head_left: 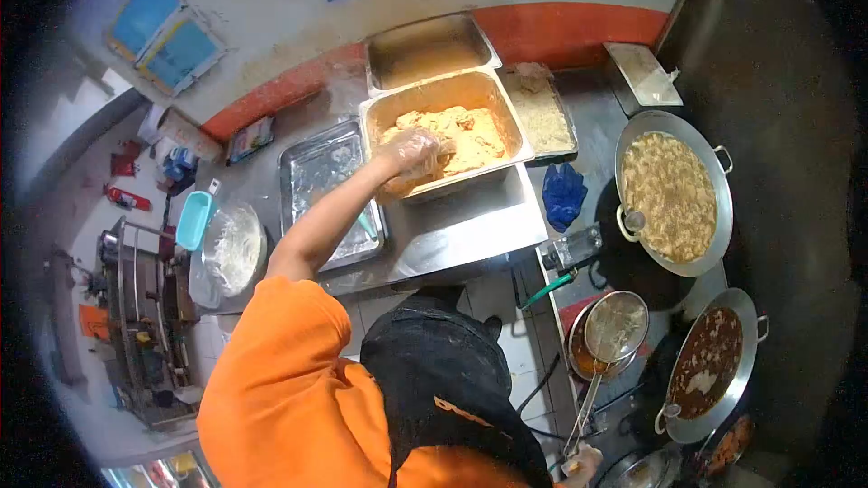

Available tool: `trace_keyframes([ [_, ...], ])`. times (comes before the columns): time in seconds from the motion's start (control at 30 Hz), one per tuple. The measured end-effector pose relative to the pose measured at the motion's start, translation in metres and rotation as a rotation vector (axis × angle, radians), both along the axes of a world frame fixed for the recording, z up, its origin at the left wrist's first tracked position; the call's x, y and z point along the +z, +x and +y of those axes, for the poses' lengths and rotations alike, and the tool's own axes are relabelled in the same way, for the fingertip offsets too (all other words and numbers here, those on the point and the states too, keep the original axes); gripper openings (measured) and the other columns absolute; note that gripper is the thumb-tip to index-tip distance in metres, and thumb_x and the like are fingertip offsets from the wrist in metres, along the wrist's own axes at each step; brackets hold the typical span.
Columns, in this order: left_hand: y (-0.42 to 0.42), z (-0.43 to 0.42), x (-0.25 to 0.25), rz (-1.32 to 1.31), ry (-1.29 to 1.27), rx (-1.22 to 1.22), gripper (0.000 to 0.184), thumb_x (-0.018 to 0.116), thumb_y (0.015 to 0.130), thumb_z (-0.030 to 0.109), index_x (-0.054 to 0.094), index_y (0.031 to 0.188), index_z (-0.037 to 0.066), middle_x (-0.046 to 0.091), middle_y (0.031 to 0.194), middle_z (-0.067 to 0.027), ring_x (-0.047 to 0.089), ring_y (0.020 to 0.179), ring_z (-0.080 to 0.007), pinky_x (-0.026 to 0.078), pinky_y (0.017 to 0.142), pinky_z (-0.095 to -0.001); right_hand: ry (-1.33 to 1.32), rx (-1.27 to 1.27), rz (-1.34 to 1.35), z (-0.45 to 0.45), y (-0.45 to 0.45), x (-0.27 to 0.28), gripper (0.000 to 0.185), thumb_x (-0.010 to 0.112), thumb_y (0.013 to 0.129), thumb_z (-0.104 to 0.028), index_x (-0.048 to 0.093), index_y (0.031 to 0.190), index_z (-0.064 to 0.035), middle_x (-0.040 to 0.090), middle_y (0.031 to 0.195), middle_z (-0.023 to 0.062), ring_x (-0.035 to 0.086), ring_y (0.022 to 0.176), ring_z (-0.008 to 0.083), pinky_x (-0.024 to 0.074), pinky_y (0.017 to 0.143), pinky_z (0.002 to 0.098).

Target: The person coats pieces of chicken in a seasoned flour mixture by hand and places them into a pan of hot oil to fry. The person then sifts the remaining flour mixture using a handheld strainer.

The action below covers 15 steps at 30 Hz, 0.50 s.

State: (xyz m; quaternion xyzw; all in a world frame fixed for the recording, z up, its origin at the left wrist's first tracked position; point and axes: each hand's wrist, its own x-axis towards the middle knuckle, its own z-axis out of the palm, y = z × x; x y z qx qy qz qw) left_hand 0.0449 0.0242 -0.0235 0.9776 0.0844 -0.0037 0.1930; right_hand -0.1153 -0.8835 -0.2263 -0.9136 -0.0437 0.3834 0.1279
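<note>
- Deep steel pan (509,113), rect., smeared inner walls; sits on smooth metal counter (484,221).
- Mix (472,134) inside it: thick, lumpy, wet-looking, pale orange; the main thing in hand, approx. centre of view.
- L hand (411,154) in clear, crinkly plastic glove, reaching over pan's near-L side, down at the mix; fingers mostly hidden, can't tell if spread or pinching.
- R hand (581,463) at bottom edge, also pale & shiny as if gloved, by the handle end of round wire-mesh strainer (617,325); small & partly cut off, can't tell if gripping.
- Strainer head rests over a round pot, bits in the mesh.
- Behind pan: 2nd rect. metal pan (429,43), brownish inside.
- R of pan: flat tray (541,117) w/ pale, crumbly coating; crumpled blue bundle (564,196) just below.
- L of pan: shallow metal tray (312,185), white smears; further L, round bowl (214,248) w/ white powdery stuff, next to turquoise plastic tub (193,220).
- Far R: upper wok (724,208), packed w/ pale-golden bubbly pcs; lower wok (750,343), dark brown liquid, light flecks.
</note>
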Motion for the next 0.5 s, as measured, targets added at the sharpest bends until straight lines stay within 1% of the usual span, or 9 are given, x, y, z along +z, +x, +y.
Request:
trace_keyframes([
  [0.13,0.007,0.02,-0.017,-0.025,-0.036,0.09,0.028,0.047,0.092,0.026,0.068,0.089,0.007,0.067,0.085,-0.017,0.065,0.082,-0.033,0.05,0.074,-0.0446,-0.248,-0.346,0.078,0.086,0.025,0.149,0.024,0.063,0.084,-0.025,0.067,0.091,-0.0023,0.067,0.079,0.0127,0.064,0.078,0.0212,0.0489,0.068,0.0353],
  [0.23,-0.002,0.034,-0.003,-0.158,0.095,0.039,0.026,0.052,0.09,0.029,0.068,0.092,0.009,0.067,0.085,-0.0171,0.065,0.08,-0.0332,0.051,0.071,-0.0437,0.0,-0.417,-0.204,0.215,0.096,0.222,0.026,0.062,0.085,-0.021,0.067,0.099,0.0,0.068,0.084,0.0124,0.064,0.08,0.0219,0.0497,0.071,0.0351],
  [0.27,-0.002,0.049,-0.015,-0.083,0.21,0.106,0.023,0.061,0.085,0.028,0.068,0.098,0.01,0.067,0.083,-0.0178,0.065,0.076,-0.0338,0.051,0.066,-0.043,0.159,-0.403,-0.302,0.272,0.127,0.237,0.027,0.062,0.086,-0.02,0.067,0.102,0.0007,0.068,0.086,0.0123,0.063,0.08,0.0221,0.05,0.071,0.035],
  [0.3,-0.006,0.05,-0.005,-0.075,0.204,0.091,0.023,0.061,0.085,0.028,0.068,0.098,0.01,0.067,0.083,-0.0178,0.065,0.076,-0.0338,0.051,0.066,-0.043,0.205,-0.452,-0.379,0.382,0.153,0.294,0.028,0.061,0.089,-0.019,0.066,0.109,-0.0004,0.068,0.098,0.0112,0.063,0.087,0.0204,0.05,0.081,0.0327],
  [0.33,-0.013,0.04,0.017,-0.221,0.085,0.125,0.027,0.067,0.078,0.026,0.068,0.101,0.012,0.067,0.082,-0.0162,0.065,0.074,-0.0327,0.051,0.064,-0.0416,0.56,-0.329,-0.559,0.422,0.172,0.283,0.028,0.061,0.09,-0.02,0.066,0.11,-0.0007,0.068,0.106,0.0106,0.063,0.094,0.0193,0.0489,0.086,0.0317],
  [0.37,-0.018,0.036,0.027,-0.367,-0.037,0.157,0.034,0.073,0.071,0.025,0.067,0.103,0.014,0.067,0.08,-0.0147,0.065,0.072,-0.0315,0.052,0.062,-0.0402,0.644,-0.15,-0.59,0.473,0.193,0.288,0.026,0.06,0.089,-0.016,0.066,0.111,-0.0031,0.068,0.105,0.0087,0.064,0.095,0.0204,0.0493,0.086,0.0323],
  [0.4,-0.025,0.043,0.012,-0.316,-0.036,0.137,0.034,0.074,0.07,0.021,0.067,0.103,0.013,0.066,0.077,-0.0112,0.064,0.067,-0.0284,0.051,0.06,-0.037,0.683,-0.136,-0.529,0.535,0.208,0.297,0.026,0.06,0.088,-0.015,0.066,0.111,-0.0038,0.068,0.108,0.0103,0.064,0.098,0.0232,0.0493,0.088,0.0335],
  [0.47,-0.03,0.051,0.009,-0.375,-0.16,0.118,0.036,0.076,0.071,0.022,0.067,0.105,0.012,0.065,0.073,-0.0116,0.064,0.063,-0.0284,0.051,0.058,-0.0368,0.715,0.498,-0.679,0.624,0.251,0.287,0.026,0.059,0.086,-0.014,0.066,0.11,-0.0067,0.065,0.11,0.0135,0.063,0.102,0.0282,0.0497,0.089,0.0347],
  [0.5,-0.033,0.055,0.01,-0.441,-0.261,0.111,0.039,0.078,0.071,0.023,0.066,0.107,0.011,0.063,0.068,-0.012,0.064,0.06,-0.0284,0.05,0.055,-0.0366,0.736,0.619,-0.598,0.666,0.263,0.276,0.026,0.059,0.084,-0.014,0.066,0.109,-0.0074,0.066,0.11,0.0126,0.063,0.1,0.0285,0.0501,0.088,0.037],
])
